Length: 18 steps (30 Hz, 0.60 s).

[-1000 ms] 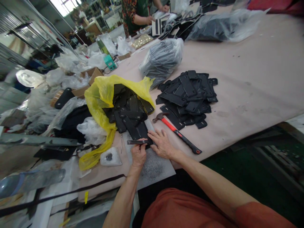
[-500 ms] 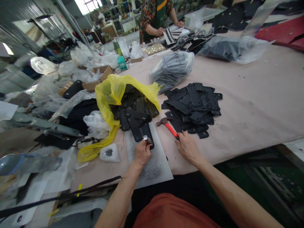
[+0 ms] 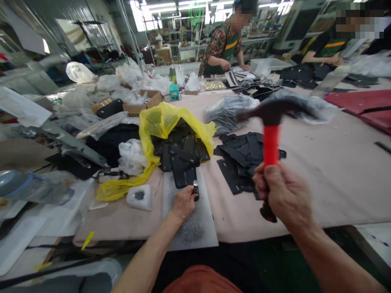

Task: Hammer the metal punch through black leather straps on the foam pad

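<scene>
My right hand (image 3: 287, 191) is wrapped round the handle of a claw hammer (image 3: 271, 142), raised well above the table with its dark head up and its red handle upright. A short metal punch (image 3: 196, 189) with a shiny top stands in the closed fingers of my left hand (image 3: 184, 202). Its lower end meets a black strap piece (image 3: 180, 173) on the pale board (image 3: 198, 232); the contact is partly hidden. More black pieces spill from a yellow plastic bag (image 3: 155, 120) behind the board. Right of it lies a pile of flat black pieces (image 3: 238, 156), partly covered by the hammer.
A white block (image 3: 139, 197) with a dark patch sits left of the board. Grey-filled clear bags (image 3: 224, 110) lie behind the pile. Plastic bags and an open cardboard box (image 3: 149, 101) crowd the left. Two people work across the table (image 3: 336, 179).
My right hand has lifted the hammer from beside the black pile to high above the table. My left hand stays on the board with the punch. The view has tipped up.
</scene>
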Available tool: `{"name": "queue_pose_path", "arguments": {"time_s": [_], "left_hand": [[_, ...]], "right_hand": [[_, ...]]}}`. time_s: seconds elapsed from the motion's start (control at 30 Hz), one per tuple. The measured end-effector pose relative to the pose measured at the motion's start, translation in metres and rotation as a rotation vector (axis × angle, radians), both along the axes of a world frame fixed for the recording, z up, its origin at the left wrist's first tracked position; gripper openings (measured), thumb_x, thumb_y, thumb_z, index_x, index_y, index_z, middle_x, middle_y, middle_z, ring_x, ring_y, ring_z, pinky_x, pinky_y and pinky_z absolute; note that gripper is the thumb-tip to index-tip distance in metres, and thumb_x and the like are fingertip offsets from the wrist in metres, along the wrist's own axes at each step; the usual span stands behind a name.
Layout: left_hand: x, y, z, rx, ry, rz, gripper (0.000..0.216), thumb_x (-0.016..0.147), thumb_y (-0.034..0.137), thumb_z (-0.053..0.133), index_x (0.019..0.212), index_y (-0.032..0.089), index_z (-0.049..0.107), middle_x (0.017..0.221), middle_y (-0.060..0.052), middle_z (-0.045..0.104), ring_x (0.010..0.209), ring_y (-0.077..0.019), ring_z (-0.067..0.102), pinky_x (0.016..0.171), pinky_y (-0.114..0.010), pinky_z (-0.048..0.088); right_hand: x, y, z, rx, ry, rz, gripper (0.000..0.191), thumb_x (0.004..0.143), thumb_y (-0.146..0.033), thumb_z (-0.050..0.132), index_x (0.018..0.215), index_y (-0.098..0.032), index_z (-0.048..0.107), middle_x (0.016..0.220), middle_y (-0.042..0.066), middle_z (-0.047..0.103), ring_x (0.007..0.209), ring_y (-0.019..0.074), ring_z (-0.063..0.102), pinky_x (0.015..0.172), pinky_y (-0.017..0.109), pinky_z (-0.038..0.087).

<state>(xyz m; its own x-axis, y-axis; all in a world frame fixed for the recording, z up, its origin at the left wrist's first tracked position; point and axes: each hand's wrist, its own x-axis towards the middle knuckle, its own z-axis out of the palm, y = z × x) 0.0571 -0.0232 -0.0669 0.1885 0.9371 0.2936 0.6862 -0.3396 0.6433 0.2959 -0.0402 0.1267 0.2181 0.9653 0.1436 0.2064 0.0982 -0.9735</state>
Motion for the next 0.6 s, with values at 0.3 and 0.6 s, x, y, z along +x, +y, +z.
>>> {"name": "queue_pose_path", "arguments": {"time_s": [0.3, 0.6], "left_hand": [[0.001, 0.001, 0.003, 0.018, 0.008, 0.002, 0.014, 0.083, 0.010, 0.054, 0.091, 0.020, 0.059, 0.083, -0.003, 0.067, 0.081, -0.0188, 0.065, 0.073, -0.029, 0.049], [0.000, 0.000, 0.003, 0.007, -0.017, -0.004, 0.013, 0.083, 0.010, 0.054, 0.089, 0.020, 0.059, 0.083, -0.004, 0.067, 0.081, -0.0190, 0.065, 0.072, -0.028, 0.049]], "right_hand": [[0.011, -0.015, 0.000, 0.258, -1.030, 0.375, 0.028, 0.096, -0.035, 0.045, 0.071, -0.022, 0.046, 0.050, -0.005, 0.046, 0.037, 0.0092, 0.036, 0.042, 0.026, 0.017], [0.010, -0.015, 0.002, 0.222, -1.030, 0.409, 0.027, 0.095, -0.037, 0.045, 0.073, -0.022, 0.045, 0.049, -0.004, 0.045, 0.038, 0.0100, 0.035, 0.044, 0.028, 0.016]]}}
